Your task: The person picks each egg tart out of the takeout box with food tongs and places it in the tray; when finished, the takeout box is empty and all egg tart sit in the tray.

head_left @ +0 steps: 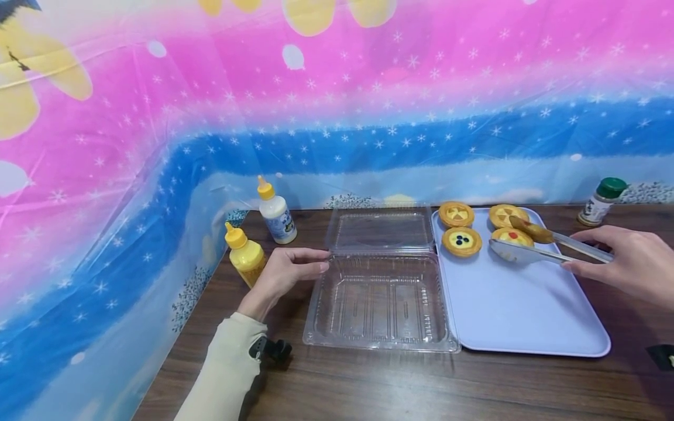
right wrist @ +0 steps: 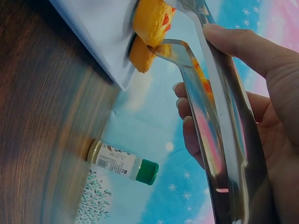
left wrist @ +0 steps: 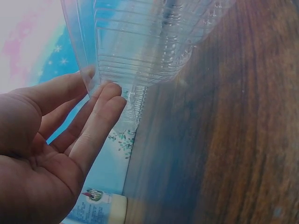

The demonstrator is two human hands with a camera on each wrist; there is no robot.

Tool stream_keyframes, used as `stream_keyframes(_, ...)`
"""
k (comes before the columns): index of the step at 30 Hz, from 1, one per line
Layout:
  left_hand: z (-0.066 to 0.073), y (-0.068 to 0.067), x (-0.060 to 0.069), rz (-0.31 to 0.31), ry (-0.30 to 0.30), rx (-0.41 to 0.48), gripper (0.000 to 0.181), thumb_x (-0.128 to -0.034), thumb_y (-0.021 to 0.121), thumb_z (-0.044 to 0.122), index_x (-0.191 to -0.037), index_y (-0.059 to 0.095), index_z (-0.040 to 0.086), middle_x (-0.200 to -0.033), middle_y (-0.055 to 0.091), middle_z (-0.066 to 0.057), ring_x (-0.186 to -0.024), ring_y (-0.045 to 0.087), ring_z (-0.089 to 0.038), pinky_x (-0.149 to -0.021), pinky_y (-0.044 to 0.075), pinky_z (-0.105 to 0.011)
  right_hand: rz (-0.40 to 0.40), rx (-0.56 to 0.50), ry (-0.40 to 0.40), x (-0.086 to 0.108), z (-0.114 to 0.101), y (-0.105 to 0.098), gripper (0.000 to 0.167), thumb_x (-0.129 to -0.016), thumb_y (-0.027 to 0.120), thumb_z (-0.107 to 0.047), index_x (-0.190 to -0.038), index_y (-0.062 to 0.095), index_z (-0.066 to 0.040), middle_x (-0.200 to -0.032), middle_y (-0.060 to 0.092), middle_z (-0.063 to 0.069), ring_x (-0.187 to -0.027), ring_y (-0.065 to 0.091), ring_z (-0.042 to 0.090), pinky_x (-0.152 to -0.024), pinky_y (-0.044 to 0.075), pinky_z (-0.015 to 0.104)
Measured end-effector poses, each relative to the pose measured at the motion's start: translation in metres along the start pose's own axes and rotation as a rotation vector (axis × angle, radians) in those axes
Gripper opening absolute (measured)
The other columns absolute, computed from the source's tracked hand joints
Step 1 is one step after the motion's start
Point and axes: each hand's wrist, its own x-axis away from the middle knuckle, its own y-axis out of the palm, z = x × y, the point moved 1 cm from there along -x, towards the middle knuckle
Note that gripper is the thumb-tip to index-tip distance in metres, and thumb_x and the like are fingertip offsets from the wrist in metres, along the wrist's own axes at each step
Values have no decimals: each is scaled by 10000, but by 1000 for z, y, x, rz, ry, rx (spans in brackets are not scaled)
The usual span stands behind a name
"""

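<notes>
My left hand (head_left: 286,269) pinches the left rim of a clear plastic clamshell box (head_left: 379,310) between thumb and fingers; its lid (head_left: 381,231) lies folded back. In my right hand (head_left: 632,260) are metal tongs (right wrist: 217,98). Their two tips stand on either side of a tart with a red topping (head_left: 513,235), on a white tray (head_left: 526,310). Whether both tips touch the tart, I cannot tell. Beside it on the tray sit a tart with dark berries (head_left: 461,241) and two tarts with pale wedge-shaped toppings, one back left (head_left: 456,214) and one back right (head_left: 500,214).
Left of the box stand a yellow squeeze bottle (head_left: 246,256) and a white squeeze bottle (head_left: 278,219). A green-capped shaker (head_left: 601,202) is behind the right hand. A patterned cloth (head_left: 368,117) hangs along the back edge of the wooden table (head_left: 368,386).
</notes>
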Motion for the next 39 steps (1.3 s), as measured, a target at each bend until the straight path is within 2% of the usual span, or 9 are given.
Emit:
stream_keyframes(13, 2, 0, 0, -6, 9, 1, 295, -963, 807, 96, -1246, 779, 19, -1252, 750, -148, -1052, 768, -281, -952, 616, -418, 5, 23, 12, 1, 4, -2, 663, -749, 963, -295, -1147, 663, 143, -885, 657, 253, -700, 567, 332, -558, 415, 376)
stream_keyframes(15, 2, 1, 0, -8, 9, 3, 294, -963, 805, 94, -1246, 779, 18, -1255, 748, -149, -1052, 768, -281, -951, 617, -421, 5, 19, 30, 2, 4, -2, 670, -750, 962, -293, -1153, 653, 145, -914, 649, 284, -715, 569, 353, -574, 427, 406)
stream_keyframes(19, 2, 1, 0, -12, 6, 7, 294, -965, 801, 84, -1249, 777, 15, -1256, 747, -149, -1046, 769, -274, -948, 618, -417, 14, -14, 75, 8, 3, -5, 693, -758, 960, -272, -1180, 614, 155, -1056, 601, 382, -818, 573, 460, -676, 476, 559)
stream_keyframes(21, 1, 2, 0, -13, 6, 8, 292, -965, 799, 79, -1249, 776, 13, -1255, 747, -149, -1043, 769, -270, -942, 620, -410, 43, -41, 72, 10, 3, -8, 684, -754, 961, -245, -1177, 610, 162, -1098, 584, 407, -847, 574, 486, -691, 471, 574)
stream_keyframes(25, 1, 2, 0, -11, 7, 6, 290, -964, 801, 79, -1246, 778, 16, -1257, 746, -148, -1040, 769, -269, -936, 623, -405, 105, -111, 48, 12, 4, -13, 645, -790, 947, -207, -1180, 608, 178, -1090, 583, 398, -840, 572, 470, -648, 451, 484)
stream_keyframes(29, 1, 1, -1, -9, 0, -2, 289, -964, 805, 92, -1245, 782, 27, -1265, 744, -145, -1042, 770, -273, -945, 619, -415, 123, -168, 55, 16, 6, -12, 628, -878, 899, -211, -1233, 572, 191, -1127, 544, 396, -898, 527, 497, -695, 444, 496)
stream_keyframes(32, 0, 1, -1, -10, -6, -6, 291, -967, 804, 102, -1249, 782, 32, -1270, 742, -144, -1050, 768, -277, -957, 613, -418, 155, -186, 43, 16, 11, -11, 622, -878, 895, -208, -1224, 578, 201, -1119, 544, 396, -894, 523, 491, -705, 428, 323)
stream_keyframes(35, -1, 1, 0, -12, -8, -6, 294, -970, 803, 110, -1252, 780, 33, -1268, 743, -145, -1056, 767, -278, -966, 609, -422, 187, -196, 41, 16, 16, -9, 614, -867, 897, -199, -1210, 590, 207, -1105, 551, 393, -875, 523, 465, -638, 311, 193)
stream_keyframes(39, -1, 0, -1, -17, 2, 1, 297, -972, 801, 109, -1255, 776, 24, -1270, 741, -150, -1057, 766, -279, -964, 610, -416, 202, -211, 56, 17, 18, -9, 594, -911, 864, -192, -1231, 575, 217, -1104, 550, 394, -890, 509, 462, -666, 301, 214)
